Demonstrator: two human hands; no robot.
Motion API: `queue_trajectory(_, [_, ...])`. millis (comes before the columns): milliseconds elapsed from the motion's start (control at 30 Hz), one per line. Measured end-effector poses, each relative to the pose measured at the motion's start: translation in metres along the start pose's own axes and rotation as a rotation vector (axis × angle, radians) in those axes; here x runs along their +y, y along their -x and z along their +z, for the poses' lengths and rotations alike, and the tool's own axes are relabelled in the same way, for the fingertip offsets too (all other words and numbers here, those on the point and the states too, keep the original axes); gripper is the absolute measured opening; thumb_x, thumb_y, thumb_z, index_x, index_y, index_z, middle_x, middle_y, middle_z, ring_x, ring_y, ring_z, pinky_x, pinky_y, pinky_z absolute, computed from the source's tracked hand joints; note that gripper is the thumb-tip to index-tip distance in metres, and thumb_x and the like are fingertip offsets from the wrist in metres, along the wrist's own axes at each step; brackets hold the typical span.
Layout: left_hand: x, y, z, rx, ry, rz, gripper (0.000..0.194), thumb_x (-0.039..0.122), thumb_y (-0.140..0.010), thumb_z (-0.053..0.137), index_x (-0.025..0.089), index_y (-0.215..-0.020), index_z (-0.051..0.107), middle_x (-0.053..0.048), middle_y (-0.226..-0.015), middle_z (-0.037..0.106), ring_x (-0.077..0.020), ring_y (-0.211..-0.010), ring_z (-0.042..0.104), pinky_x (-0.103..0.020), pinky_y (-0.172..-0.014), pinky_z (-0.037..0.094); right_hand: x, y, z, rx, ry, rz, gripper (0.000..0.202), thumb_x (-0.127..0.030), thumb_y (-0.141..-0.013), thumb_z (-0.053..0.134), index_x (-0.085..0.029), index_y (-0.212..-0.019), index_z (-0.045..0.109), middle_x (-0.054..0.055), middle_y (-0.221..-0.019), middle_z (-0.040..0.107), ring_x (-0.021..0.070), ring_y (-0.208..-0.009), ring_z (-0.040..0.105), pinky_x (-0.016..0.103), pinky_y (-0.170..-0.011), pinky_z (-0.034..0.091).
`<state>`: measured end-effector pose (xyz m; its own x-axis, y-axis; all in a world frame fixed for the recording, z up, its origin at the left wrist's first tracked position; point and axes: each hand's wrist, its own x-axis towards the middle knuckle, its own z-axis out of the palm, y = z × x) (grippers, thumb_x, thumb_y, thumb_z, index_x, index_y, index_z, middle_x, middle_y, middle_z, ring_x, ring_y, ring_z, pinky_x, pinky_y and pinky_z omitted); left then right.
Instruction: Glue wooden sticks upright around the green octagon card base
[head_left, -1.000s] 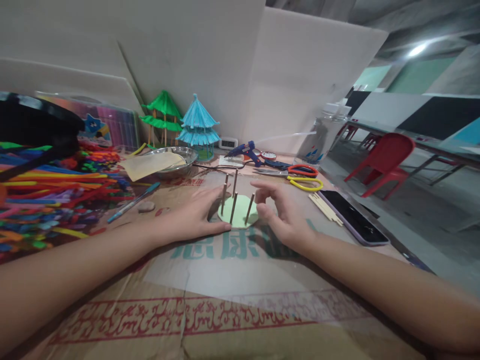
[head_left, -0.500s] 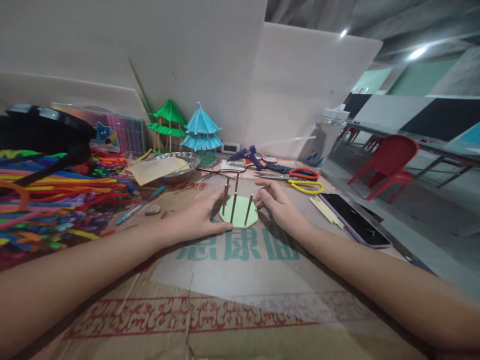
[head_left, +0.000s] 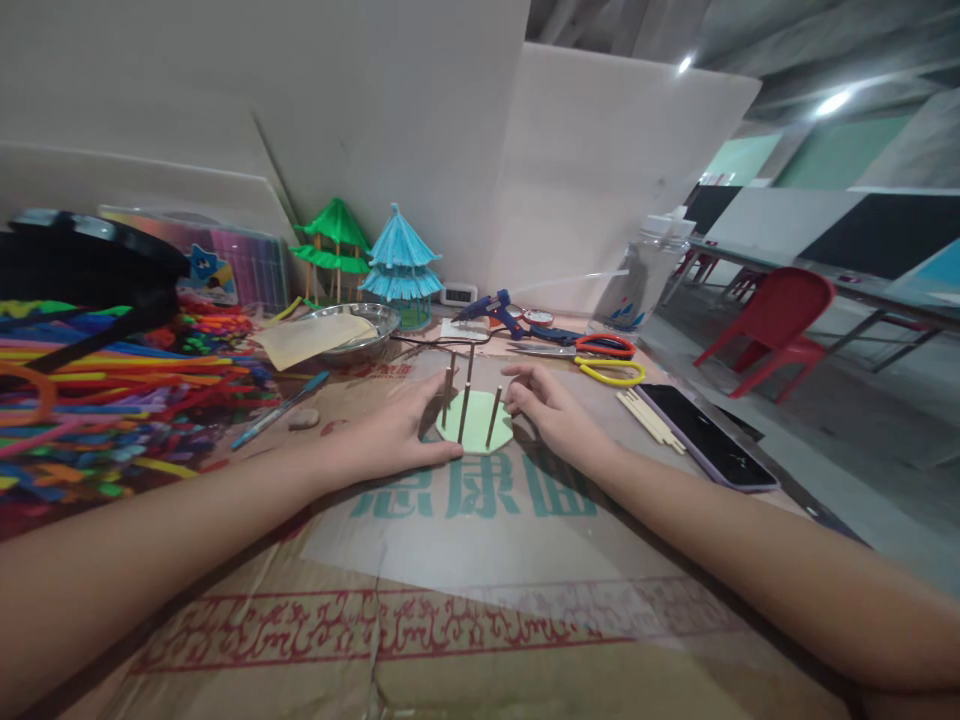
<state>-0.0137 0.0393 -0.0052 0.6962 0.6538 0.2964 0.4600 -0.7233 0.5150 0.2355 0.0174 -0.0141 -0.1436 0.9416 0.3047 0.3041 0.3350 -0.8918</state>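
Observation:
A pale green, many-sided base point(head_left: 477, 428) lies flat on the cardboard in front of me. Several thin brown sticks point(head_left: 465, 414) stand upright on it. My left hand point(head_left: 397, 420) is wrapped round the base's left side, thumb along the near edge and fingertips behind the left sticks. On the opposite side, my right hand point(head_left: 551, 405) rests with loosely bent fingers beside the right edge; its fingertips are close to the base, and I cannot tell whether they touch. Nothing is seen held in the right hand.
Behind stand a green model pavilion point(head_left: 335, 250), a blue one point(head_left: 401, 265), a metal dish point(head_left: 379, 325) and a blue glue gun point(head_left: 491, 312). Scissors point(head_left: 604, 347), pale sticks point(head_left: 651, 420) and a phone point(head_left: 701, 435) lie right. Colourful pipe cleaners point(head_left: 112, 390) and a pen point(head_left: 279, 410) lie left.
The whole view has shifted very slightly. Both hands, the base and its sticks keep the same positions relative to one another.

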Motion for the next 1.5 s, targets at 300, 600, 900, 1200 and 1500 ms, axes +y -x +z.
queue_trajectory(300, [-0.005,0.0,0.001,0.019,0.014,0.023,0.079,0.041,-0.084,0.07,0.021,-0.152,0.034,-0.014,-0.153,0.049,-0.0337,-0.139,0.048,-0.049,-0.117,0.041,0.001,0.002,0.002,-0.012,0.084,-0.041,0.025,-0.032,-0.096,0.054,-0.021,-0.119,0.055,0.009,-0.117,0.064,0.0201,-0.11,0.062,0.041,-0.099,0.048])
queue_trajectory(600, [-0.023,0.001,-0.002,0.032,-0.115,-0.08,0.083,0.051,-0.091,0.058,0.016,-0.159,0.026,-0.019,-0.16,0.041,-0.0377,-0.147,0.039,-0.057,-0.12,0.033,-0.003,0.003,-0.002,-0.008,0.298,0.009,0.032,-0.034,-0.097,0.049,-0.017,-0.124,0.053,0.006,-0.098,0.06,0.0206,-0.09,0.059,0.04,-0.084,0.049])
queue_trajectory(900, [-0.022,-0.001,-0.005,0.114,-0.127,-0.152,0.065,0.035,-0.094,0.045,0.014,-0.155,0.034,-0.015,-0.148,0.056,-0.0295,-0.142,0.048,-0.049,-0.121,0.035,-0.004,0.003,0.001,-0.031,0.202,0.012,0.034,-0.035,-0.095,0.05,-0.017,-0.124,0.051,0.004,-0.097,0.057,0.0195,-0.091,0.057,0.038,-0.085,0.048])
queue_trajectory(1200, [-0.016,-0.001,-0.006,0.103,-0.076,-0.157,0.07,0.026,-0.087,0.044,0.014,-0.155,0.035,-0.013,-0.15,0.055,-0.0284,-0.141,0.049,-0.049,-0.121,0.036,0.001,0.001,0.0,0.021,0.106,0.046,0.025,-0.033,-0.09,0.056,-0.021,-0.11,0.05,0.0,-0.09,0.054,0.0171,-0.081,0.055,0.034,-0.075,0.049])
queue_trajectory(1500, [-0.017,0.0,-0.005,0.033,-0.046,-0.14,0.079,0.033,-0.082,0.058,0.015,-0.155,0.034,-0.017,-0.157,0.046,-0.033,-0.145,0.044,-0.052,-0.121,0.035,-0.001,0.001,0.001,0.034,0.059,0.06,0.027,-0.032,-0.084,0.058,-0.022,-0.107,0.048,-0.001,-0.089,0.052,0.0167,-0.077,0.057,0.036,-0.074,0.05])
